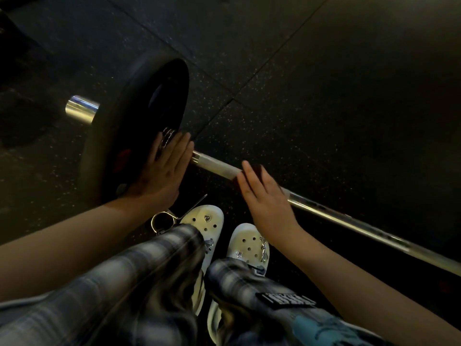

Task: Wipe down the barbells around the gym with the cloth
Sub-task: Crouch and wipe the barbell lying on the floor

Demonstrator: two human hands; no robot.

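Dark speckled rubber floor tiles (324, 96) fill the view, dim, with seams running off toward 12 and 1 o'clock. And here's our barbell (349, 218), lying low across the floor from 9 o'clock down to 4. Its black weight plate (139, 101) stands at 9, with the chrome sleeve end (81, 109) poking out beyond.

Our left hand (159, 171) lies flat against the plate's face, fingers straight, steadying it. Our right hand (267, 198) is spread over the shaft at centre, fingers extended, with something dark red beneath them, likely the cloth (259, 169), though it's blurred.

So we reckon we're mid-wipe near the plate end. Whether the stretch toward 4 o'clock is clean, we can't tell, and no other barbells show.

A loose spring collar (163, 219) lies on the floor at 7 o'clock, touching our white clogs (207, 221).
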